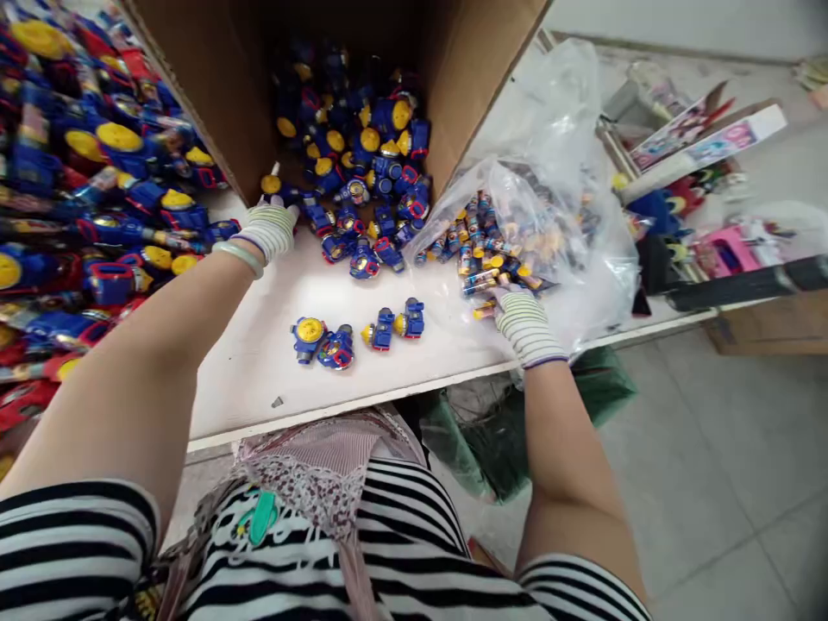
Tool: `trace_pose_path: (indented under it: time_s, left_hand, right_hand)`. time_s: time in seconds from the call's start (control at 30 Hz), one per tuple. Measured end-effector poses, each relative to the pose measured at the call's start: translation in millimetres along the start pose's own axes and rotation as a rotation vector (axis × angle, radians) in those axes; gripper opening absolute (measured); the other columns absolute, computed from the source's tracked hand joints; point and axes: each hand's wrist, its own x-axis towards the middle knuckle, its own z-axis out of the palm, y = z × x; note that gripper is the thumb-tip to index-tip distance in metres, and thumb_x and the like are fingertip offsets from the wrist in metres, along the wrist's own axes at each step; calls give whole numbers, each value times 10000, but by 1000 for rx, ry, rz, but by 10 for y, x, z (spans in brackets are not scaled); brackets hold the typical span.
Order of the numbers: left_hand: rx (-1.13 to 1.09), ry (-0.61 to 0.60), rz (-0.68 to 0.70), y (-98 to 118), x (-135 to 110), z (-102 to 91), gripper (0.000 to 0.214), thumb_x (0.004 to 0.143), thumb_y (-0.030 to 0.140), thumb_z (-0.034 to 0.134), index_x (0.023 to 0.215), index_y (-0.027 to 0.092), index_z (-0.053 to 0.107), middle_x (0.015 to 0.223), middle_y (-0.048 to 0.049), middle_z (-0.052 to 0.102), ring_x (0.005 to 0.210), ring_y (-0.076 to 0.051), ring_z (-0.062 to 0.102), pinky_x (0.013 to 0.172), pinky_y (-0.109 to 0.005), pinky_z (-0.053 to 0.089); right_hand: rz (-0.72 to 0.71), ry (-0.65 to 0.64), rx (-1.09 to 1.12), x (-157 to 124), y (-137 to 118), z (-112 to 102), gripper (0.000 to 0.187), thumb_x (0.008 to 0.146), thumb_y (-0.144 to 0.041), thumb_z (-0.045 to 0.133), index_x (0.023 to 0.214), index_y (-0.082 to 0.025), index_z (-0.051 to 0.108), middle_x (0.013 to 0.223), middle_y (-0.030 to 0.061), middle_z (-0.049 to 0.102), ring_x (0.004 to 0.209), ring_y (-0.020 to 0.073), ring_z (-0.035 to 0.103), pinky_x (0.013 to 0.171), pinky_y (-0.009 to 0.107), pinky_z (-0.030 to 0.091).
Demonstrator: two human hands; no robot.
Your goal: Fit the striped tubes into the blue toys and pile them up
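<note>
My left hand (270,228), in a striped glove, is at the front left corner of the cardboard box. Its fingers are curled at a blue toy with a round yellow top (272,184); the grip is partly hidden. On the right, my right hand (523,323), gloved alike, reaches into the mouth of a clear plastic bag (575,172). Its fingers close on small printed tubes with yellow-orange ends (482,280). Between my hands, several blue toys lie in a row on the white table, among them a yellow-topped toy (309,330) and a blue toy (410,319).
The cardboard box (492,69) lies open towards me, with many blue toys (362,164) spilling out. A large heap of toys with tubes (97,207) fills the left. At right are a white carton (705,151) and a pink item (728,250). A green bag-lined bin (485,440) stands below the edge.
</note>
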Motion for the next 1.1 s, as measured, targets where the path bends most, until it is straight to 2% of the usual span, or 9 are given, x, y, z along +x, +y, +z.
trace_pose_path:
  time_s: [0.13, 0.23, 0.37, 0.5, 0.63, 0.77, 0.87, 1.0, 1.1]
  left_hand:
    - [-24, -151, -75, -17, -126, -25, 590, 544, 450, 912, 690, 192, 401, 667, 33, 368, 1072, -251, 530, 1150, -530, 326]
    - [-251, -187, -133, 165, -443, -153, 621, 496, 462, 952, 815, 184, 498, 699, 37, 456, 902, -204, 563, 985, -446, 505]
    - [-634, -232, -139, 598, -995, -160, 489, 816, 573, 684, 1071, 179, 545, 914, -25, 644, 782, -170, 649, 697, -331, 585]
    - [-963, -139, -115, 920, -1381, -8, 357, 885, 516, 582, 1018, 186, 554, 867, -38, 647, 664, -147, 635, 590, -277, 548]
    - [-836, -55, -46, 971, -1513, -7, 326, 931, 482, 557, 1039, 176, 580, 829, -37, 626, 602, -130, 567, 555, -270, 503]
    - [-625, 30, 64, 932, -1585, -57, 273, 925, 433, 583, 1039, 186, 569, 908, -43, 622, 750, -153, 595, 737, -317, 535]
    - [-570, 21, 122, 937, -1634, -75, 281, 892, 415, 611, 1057, 193, 560, 997, -60, 630, 878, -180, 616, 861, -361, 534]
    - [-607, -34, 189, 948, -1610, -139, 352, 832, 435, 686, 1072, 203, 573, 1047, -79, 633, 964, -218, 625, 907, -395, 538]
    - [-539, -39, 162, 968, -1555, -168, 341, 829, 422, 721, 1055, 201, 592, 1016, -70, 631, 932, -212, 632, 890, -389, 541]
  right_hand:
    - [6, 34, -16, -171, 90, 93, 415, 925, -293, 531, 1288, -184, 701, 1382, 185, 597, 1218, 353, 555, 1003, 498, 470]
    - [-12, 165, 103, -240, -86, 107, 419, 925, -340, 529, 1259, -151, 697, 1344, 203, 616, 1239, 375, 539, 1018, 523, 452]
    - [-269, 249, 469, -331, -780, -66, 425, 964, -367, 470, 1261, -124, 653, 1201, 182, 699, 1075, 305, 648, 972, 434, 499]
    - [-455, 217, 540, -477, -1558, -322, 414, 981, -379, 462, 1276, -148, 639, 1181, 158, 722, 1005, 288, 682, 894, 386, 517]
    - [-463, 163, 402, -514, -1883, -434, 405, 986, -359, 470, 1291, -151, 635, 1125, 156, 743, 942, 282, 693, 821, 350, 496]
    - [-466, 157, 378, -508, -1883, -348, 417, 988, -404, 465, 1233, -123, 651, 1063, 169, 740, 866, 272, 681, 777, 346, 465]
    - [-458, 84, 690, -527, -1886, -192, 436, 980, -513, 441, 1042, -155, 682, 859, 114, 710, 712, 220, 628, 680, 321, 449]
    - [-481, -279, 1209, -546, -1961, -75, 666, 972, -687, 210, 872, -198, 652, 549, -5, 485, 452, 154, 406, 476, 286, 352]
    - [-427, -122, 1058, -546, -1994, -165, 624, 936, -701, 313, 985, -187, 663, 692, 51, 599, 570, 185, 517, 559, 304, 420]
